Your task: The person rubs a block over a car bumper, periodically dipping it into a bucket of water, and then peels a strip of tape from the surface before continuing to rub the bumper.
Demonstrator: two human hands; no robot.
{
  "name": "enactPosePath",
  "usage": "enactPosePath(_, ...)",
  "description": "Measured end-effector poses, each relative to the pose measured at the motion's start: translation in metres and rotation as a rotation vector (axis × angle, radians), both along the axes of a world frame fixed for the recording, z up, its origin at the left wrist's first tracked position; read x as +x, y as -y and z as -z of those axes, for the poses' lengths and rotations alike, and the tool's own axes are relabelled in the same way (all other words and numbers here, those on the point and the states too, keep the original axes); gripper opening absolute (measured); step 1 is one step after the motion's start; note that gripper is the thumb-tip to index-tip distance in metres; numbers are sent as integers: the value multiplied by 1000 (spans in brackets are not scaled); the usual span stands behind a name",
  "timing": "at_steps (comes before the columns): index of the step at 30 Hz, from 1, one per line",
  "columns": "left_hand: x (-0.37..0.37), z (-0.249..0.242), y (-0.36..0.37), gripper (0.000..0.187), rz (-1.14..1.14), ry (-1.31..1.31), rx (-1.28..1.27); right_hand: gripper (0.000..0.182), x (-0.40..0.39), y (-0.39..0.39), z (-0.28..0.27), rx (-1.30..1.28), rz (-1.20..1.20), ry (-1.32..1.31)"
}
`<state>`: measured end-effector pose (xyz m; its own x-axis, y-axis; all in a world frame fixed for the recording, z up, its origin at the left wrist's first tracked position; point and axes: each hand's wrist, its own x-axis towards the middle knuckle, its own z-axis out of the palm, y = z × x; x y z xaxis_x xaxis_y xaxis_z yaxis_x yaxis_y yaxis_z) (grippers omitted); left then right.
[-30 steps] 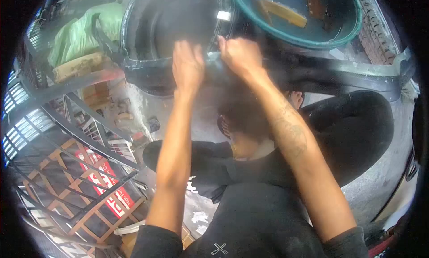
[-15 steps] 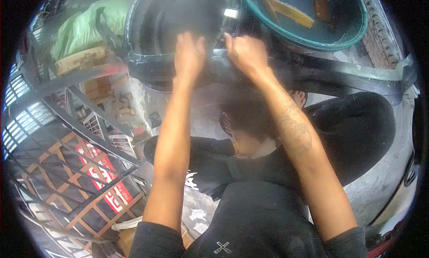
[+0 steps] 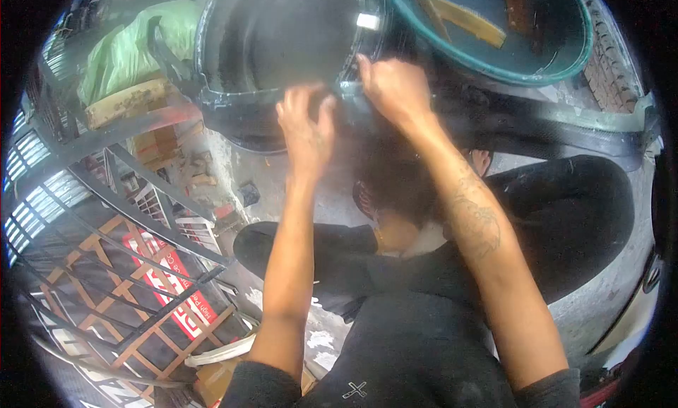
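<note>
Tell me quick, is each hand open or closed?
Left hand: partly open, thumb apart from fingers.
Right hand: closed; can't tell if it's holding anything.

Bag (image 3: pixel 138 48) left and basin (image 3: pixel 494 74), with wood (image 3: pixel 470 22) inside, right of a probable tub (image 3: pixel 300 37)

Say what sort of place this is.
Probably a vehicle-parts or repair workshop: a long dark moulded part, a green tub with wood-like pieces inside, and a black barred frame alongside.

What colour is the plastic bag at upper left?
Pale green, best seen in the head view.
</note>
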<state>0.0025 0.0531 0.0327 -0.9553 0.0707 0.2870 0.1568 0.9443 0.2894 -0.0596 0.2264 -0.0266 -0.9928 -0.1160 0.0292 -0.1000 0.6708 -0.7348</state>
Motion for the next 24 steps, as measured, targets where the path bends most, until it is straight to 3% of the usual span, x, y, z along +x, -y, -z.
enactPosePath(6, -2, 0, 4, 23, 36, 32, 99, 65, -5, 1, 3, 6, 8, -48)
enactPosePath(21, -6, -3, -9, 20, 59, 41, 69, 80, -2, 1, 3, -7, -10, -15)
enactPosePath(24, -27, 5, -8, 28, 75, 45, 16, 81, -2, 1, 2, -7, 9, -6)
